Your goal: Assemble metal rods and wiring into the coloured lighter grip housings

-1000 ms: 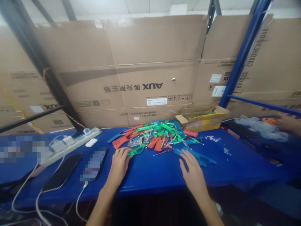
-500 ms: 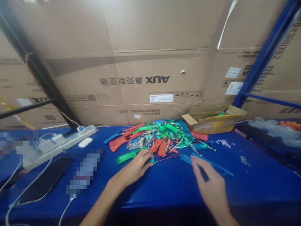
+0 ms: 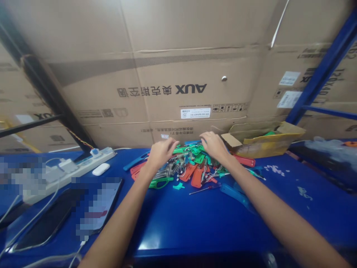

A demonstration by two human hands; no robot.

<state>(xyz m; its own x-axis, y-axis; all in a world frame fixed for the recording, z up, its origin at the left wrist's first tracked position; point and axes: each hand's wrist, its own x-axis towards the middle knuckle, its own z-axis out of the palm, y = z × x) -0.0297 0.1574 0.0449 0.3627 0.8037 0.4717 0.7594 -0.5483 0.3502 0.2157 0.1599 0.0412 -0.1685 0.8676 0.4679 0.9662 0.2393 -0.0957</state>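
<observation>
My left hand (image 3: 161,153) reaches over the back left of a heap of parts, its fingers bent and slightly apart. On the other side of the heap, my right hand (image 3: 214,146) arches over the back with fingers curved downward. Nothing shows in either hand, though some fingertips are hidden. The heap holds long red plastic shells (image 3: 197,176), green shells (image 3: 161,182), blue ones, metal pieces and thin white wires. In front lie a small green plastic trigger-like piece (image 3: 178,186) and a thin screwdriver (image 3: 205,189). A blue plastic shell (image 3: 234,194) rests partly under my right forearm.
An open cardboard box (image 3: 263,147) stands behind right. Small white bits (image 3: 276,169) lie on the blue table (image 3: 195,227). To the left are a power strip (image 3: 95,158), a white earbud case (image 3: 100,169) and phones with cables. Large cartons (image 3: 167,67) form the back wall.
Both hands have moved from the front of the heap to its back edge. My left hand has left the small green piece; my right hand has let go of the dark piece near the blue shell.
</observation>
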